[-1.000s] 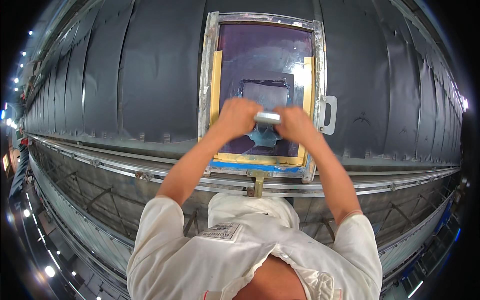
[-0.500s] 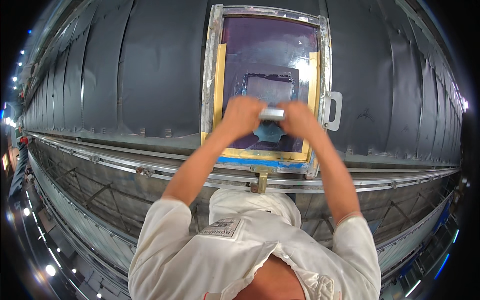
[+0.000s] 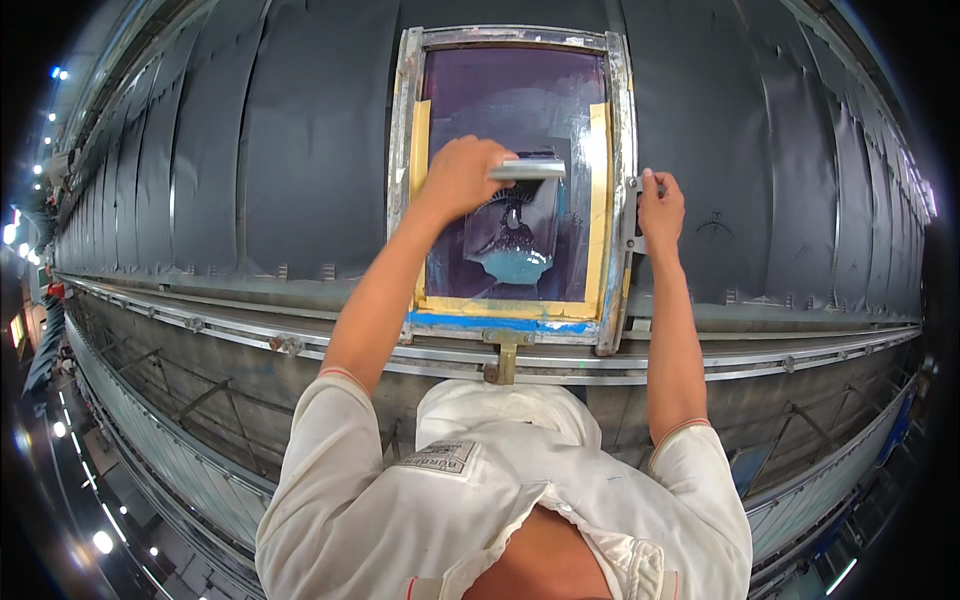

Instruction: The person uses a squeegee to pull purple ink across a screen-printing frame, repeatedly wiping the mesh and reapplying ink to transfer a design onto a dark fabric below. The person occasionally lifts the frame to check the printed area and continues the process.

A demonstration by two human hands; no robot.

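A screen-printing frame (image 3: 618,120) with worn metal rails lies across the dark-covered table. Inside it is purple mesh (image 3: 500,90), edged with yellow tape and a blue strip along the near side. My left hand (image 3: 462,180) is closed round the left end of a squeegee (image 3: 535,170) with a pale metal top, over the middle of the mesh. Nearer me, dark wet ink and a pale blue patch (image 3: 515,267) show on the mesh. At the frame's right side, my right hand (image 3: 660,212) grips the frame's grey handle (image 3: 637,244), mostly covered by my fingers.
Dark sheets (image 3: 320,150) of fabric or similar material lie side by side along the long table, left and right of the frame. A metal rail (image 3: 700,366) runs along the near edge, and a brass-coloured bracket (image 3: 507,360) on the frame meets it.
Both hands were on the squeegee nearer me. The squeegee has moved away from me, now in my left hand alone, and my right hand has moved over to the frame's handle.
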